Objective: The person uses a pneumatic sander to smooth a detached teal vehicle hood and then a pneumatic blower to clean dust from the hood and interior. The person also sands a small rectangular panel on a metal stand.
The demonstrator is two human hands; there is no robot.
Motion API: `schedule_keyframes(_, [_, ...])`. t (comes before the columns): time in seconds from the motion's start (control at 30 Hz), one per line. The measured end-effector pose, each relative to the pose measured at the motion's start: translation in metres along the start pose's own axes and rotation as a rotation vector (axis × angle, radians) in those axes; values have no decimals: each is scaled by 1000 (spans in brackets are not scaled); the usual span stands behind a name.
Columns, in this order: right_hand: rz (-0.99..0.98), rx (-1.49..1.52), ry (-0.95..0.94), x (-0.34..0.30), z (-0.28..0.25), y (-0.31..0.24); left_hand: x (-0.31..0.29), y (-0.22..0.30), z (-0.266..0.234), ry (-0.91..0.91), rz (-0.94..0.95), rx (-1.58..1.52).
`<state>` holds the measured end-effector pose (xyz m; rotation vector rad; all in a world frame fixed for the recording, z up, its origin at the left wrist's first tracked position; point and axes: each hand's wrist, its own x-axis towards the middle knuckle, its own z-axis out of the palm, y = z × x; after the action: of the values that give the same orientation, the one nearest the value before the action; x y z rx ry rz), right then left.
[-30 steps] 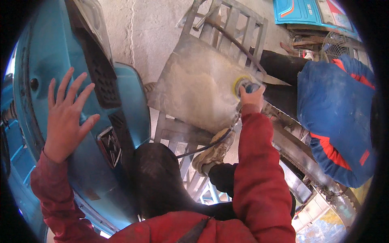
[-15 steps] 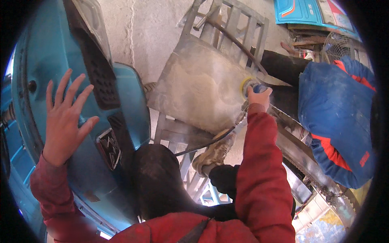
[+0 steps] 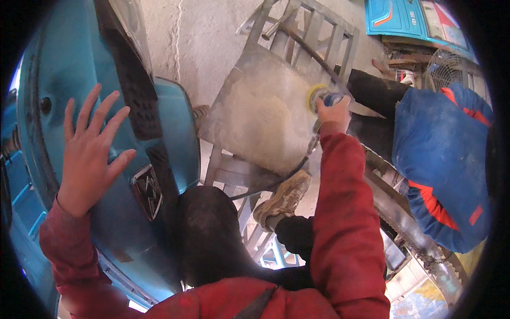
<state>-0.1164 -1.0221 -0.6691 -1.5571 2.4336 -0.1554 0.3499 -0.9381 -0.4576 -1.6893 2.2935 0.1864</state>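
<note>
My right hand (image 3: 336,112) grips a small air sander (image 3: 333,99) with a round, yellow-edged pad. Its pad is at the right edge of a flat, dusty grey-tan panel (image 3: 249,114), which lies on a metal slatted frame (image 3: 314,33). A dark hose (image 3: 265,189) runs from the tool toward my knee. My left hand (image 3: 90,159) has its fingers spread, with nothing in it. It is over a teal vehicle body panel (image 3: 66,69), and I cannot tell whether the palm touches it. Beside that hand is a diamond-shaped chrome emblem (image 3: 147,192).
At the right, a person in a blue and red jacket (image 3: 443,165) sits close to the panel. A metal bar (image 3: 313,53) lies across the frame. A fan (image 3: 445,69) and a light-blue panel (image 3: 396,18) are at the far right. My shoe (image 3: 284,199) is beside the frame.
My right hand has moved the sander a little left and away from me along the panel's right edge. My left hand stays spread over the teal body panel. The view has shifted slightly.
</note>
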Motion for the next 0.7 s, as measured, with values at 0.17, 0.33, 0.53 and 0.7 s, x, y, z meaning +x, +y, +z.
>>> schedule_keyframes(0.17, [42, -134, -117, -18, 3, -8, -2, -2, -2, -38, 0, 37])
schedule_keyframes(0.33, [-113, 90, -15, -22, 13, -29, -2, -1, -1, -52, -5, -6])
schedule_keyframes(0.53, [-106, -167, -281, -54, 18, -35, -3, -3, -2, -26, -4, -27])
schedule_keyframes(0.7, [-59, 33, -95, -29, 13, -32, -4, -4, 0, -16, 10, -31])
